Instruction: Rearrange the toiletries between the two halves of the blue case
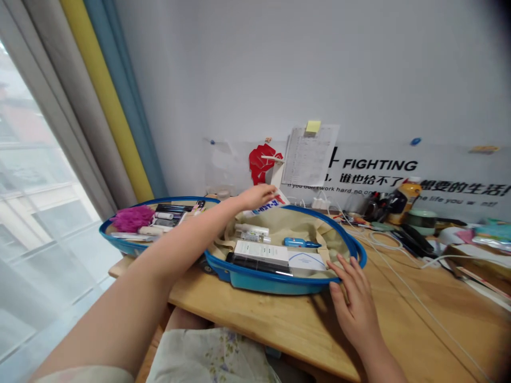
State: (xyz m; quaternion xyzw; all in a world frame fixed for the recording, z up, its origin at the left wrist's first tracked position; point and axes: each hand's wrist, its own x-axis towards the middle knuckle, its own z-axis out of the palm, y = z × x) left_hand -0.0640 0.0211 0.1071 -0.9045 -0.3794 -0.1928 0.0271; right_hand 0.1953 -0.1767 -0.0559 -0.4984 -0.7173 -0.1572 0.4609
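Observation:
My left hand (pixel 260 197) reaches over the far side of an open blue case, its fingers closed on a white packet with blue and red print (pixel 268 206). My right hand (pixel 355 303) rests with spread fingers at the front right rim of the right case half (pixel 263 285). Inside that half lie a blue bottle with a pointed tip (pixel 300 243), a white printed box (pixel 261 252), a smaller white box (pixel 306 262), a black box (pixel 255 264) and white tubes (pixel 252 230). My left forearm hides part of the join between the halves.
The left case half (pixel 120 246) holds a purple bath puff (pixel 133 219) and several small tubes and pens. To the right on the wooden table (pixel 415 308) are cables, an orange-labelled bottle (pixel 405 197) and a green-lidded jar (pixel 421 221). Behind stand a wall and a slim white lamp (pixel 277 173).

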